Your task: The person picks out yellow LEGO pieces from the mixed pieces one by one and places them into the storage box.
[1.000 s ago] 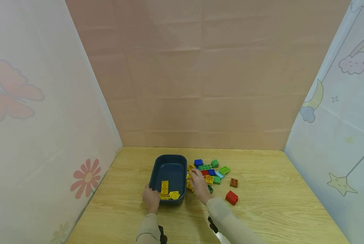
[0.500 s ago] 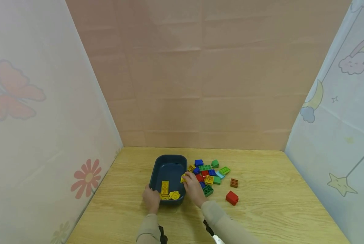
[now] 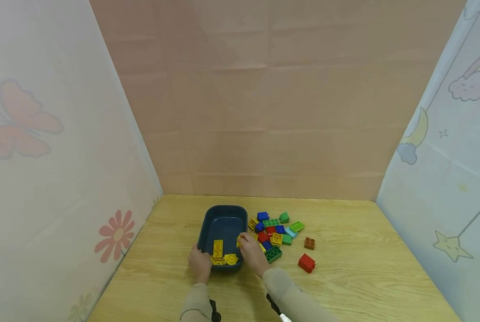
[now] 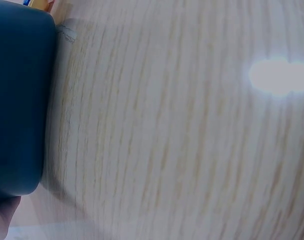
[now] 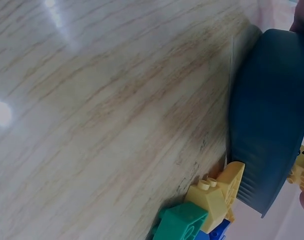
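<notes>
My left hand [image 3: 200,264] grips the near left corner of a dark blue plastic bin [image 3: 225,219]; its fingertips [image 4: 0,217] show below the bin's wall in the left wrist view. Several yellow toy building bricks [image 3: 218,248] lie inside, toward the near end. At the bin's right rim, my right hand [image 3: 252,254] pinches a yellow brick [image 5: 302,171], which has a printed eye. More yellow bricks [image 5: 208,201] and a green brick [image 5: 181,221] lie on the table against or close to the bin's outer wall.
Right of the bin spreads a loose pile of blue, red, green and yellow bricks, including a dark green one [image 3: 273,254]. Farther right sit a brown brick [image 3: 309,243] and a red brick [image 3: 306,263]. Paper-covered walls enclose the wooden table [image 3: 356,259].
From the pile, my right hand has moved left to the bin's right rim with a yellow brick in its fingers. The left hand and the bin have stayed in place.
</notes>
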`<state>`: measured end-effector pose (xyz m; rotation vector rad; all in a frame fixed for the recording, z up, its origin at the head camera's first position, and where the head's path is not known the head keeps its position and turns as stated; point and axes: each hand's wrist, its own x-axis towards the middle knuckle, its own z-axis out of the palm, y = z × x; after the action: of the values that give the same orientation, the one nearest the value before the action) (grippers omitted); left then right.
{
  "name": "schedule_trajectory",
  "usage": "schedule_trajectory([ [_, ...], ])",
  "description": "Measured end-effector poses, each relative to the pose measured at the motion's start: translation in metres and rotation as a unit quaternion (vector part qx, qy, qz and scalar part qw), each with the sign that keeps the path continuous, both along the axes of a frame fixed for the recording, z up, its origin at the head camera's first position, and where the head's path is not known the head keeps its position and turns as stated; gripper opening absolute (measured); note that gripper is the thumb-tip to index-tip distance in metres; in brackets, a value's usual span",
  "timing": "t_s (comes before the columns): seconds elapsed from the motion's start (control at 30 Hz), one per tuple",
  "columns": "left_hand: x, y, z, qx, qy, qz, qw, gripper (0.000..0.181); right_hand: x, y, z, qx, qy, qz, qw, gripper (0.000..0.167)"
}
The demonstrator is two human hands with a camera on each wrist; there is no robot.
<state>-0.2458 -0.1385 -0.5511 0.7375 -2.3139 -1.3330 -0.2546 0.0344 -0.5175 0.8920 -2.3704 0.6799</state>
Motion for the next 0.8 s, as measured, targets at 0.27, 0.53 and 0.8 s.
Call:
schedule_trajectory([
  [0.27, 0.001, 0.0, -0.002, -0.007, 0.012, 0.001, 0.9999, 0.039, 0.003, -0.002, -0.001, 0.026, -0.017, 0.005, 0.9995, 0.019],
  [0.53, 0.0, 0.0, -0.002, -0.014, 0.019, 0.005, 0.9997, 0.039, 0.001, -0.01, 0.004, 0.157, -0.068, -0.019, 0.9852, 0.024],
  [0.8, -0.001, 0.001, -0.003, -0.021, 0.02, 0.006, 0.9996, 0.039, 0.0, -0.015, 0.006, 0.247, -0.043, -0.036, 0.9674, 0.015],
])
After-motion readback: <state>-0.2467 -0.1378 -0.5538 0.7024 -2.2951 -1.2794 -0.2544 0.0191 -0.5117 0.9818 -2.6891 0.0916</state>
